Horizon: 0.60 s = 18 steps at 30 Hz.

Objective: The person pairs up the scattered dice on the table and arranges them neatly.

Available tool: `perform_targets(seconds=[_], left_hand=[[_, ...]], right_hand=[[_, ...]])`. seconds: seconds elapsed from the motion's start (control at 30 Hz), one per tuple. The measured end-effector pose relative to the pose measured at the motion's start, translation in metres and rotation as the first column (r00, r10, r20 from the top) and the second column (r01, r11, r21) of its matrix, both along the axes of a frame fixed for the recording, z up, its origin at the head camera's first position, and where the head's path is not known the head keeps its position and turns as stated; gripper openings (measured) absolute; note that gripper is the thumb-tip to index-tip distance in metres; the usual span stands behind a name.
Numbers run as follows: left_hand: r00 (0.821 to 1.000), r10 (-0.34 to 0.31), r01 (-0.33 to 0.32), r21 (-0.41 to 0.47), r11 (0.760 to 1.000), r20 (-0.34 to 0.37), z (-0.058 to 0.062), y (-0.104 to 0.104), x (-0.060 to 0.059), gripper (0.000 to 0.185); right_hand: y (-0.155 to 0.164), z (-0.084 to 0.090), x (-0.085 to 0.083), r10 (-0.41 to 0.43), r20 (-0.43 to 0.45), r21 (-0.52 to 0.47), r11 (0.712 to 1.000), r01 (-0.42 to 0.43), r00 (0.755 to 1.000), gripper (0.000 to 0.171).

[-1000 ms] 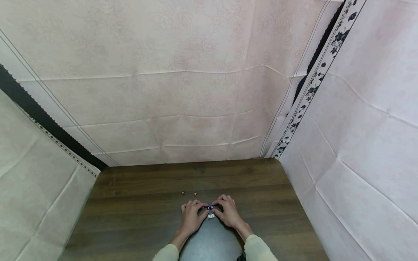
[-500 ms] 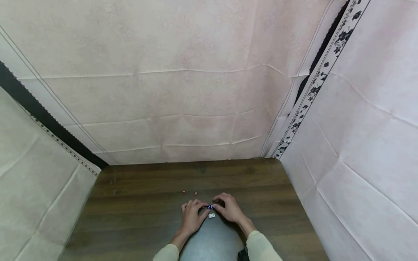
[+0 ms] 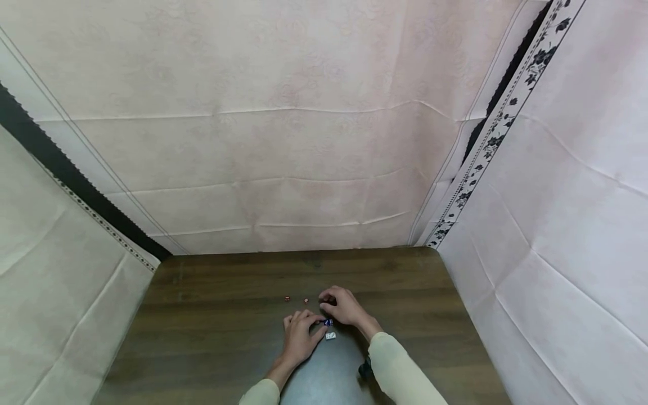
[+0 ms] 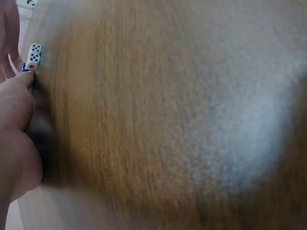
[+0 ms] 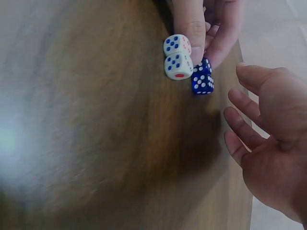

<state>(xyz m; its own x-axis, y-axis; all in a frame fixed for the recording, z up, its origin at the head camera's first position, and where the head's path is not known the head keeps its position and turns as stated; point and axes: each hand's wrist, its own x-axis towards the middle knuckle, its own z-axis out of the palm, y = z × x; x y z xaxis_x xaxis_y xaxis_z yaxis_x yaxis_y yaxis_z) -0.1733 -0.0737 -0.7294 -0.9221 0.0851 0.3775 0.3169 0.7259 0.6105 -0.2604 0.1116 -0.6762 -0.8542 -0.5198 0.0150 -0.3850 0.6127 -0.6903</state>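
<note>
I see my left hand (image 3: pixel 300 336) pinching a stack of two small white plastic dice (image 5: pixel 177 57) beside a blue die (image 5: pixel 202 77) on the brown wooden table (image 3: pixel 212 315); my right hand (image 3: pixel 344 306) hovers with loosely spread, empty fingers; the cubes look light, hard and slick (probably easily toppled), best gripped on opposite flat faces.

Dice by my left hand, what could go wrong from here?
1. The left hand has its fingertips against the two white dice, which sit tight against the blue die. A small slip in that grip could scatter all three.
2. The right hand hangs open beside them, near the red dice. Its sleeve might brush the cluster.
</note>
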Motion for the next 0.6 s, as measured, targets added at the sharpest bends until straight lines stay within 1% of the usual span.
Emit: perform_targets(seconds=[0.17,0.33,0.53,0.57,0.6], left_hand=[[1.000,0.002,-0.003,-0.003,1.000,-0.011,0.001,0.001,0.000,0.018],[1.000,0.003,-0.003,-0.005,1.000,-0.008,0.002,0.001,0.000,0.018],[1.000,-0.008,0.008,0.002,1.000,0.007,0.002,0.000,-0.001,0.018],[1.000,-0.007,0.007,-0.004,1.000,0.009,0.001,0.000,0.000,0.018],[1.000,-0.007,0.007,-0.005,1.000,0.015,0.001,0.000,-0.001,0.018]], right_hand=[[-0.011,0.005,-0.010,0.009,0.026,0.032,0.999,-0.010,1.000,0.022],[-0.019,0.006,-0.017,0.036,0.029,0.036,0.999,-0.037,0.999,0.022],[-0.027,0.003,-0.022,0.085,-0.012,0.016,0.996,-0.085,0.996,0.020],[-0.027,-0.003,-0.024,0.105,-0.044,0.004,0.995,-0.105,0.994,0.019],[-0.029,-0.004,-0.024,0.112,-0.055,0.000,0.994,-0.112,0.992,0.019]])
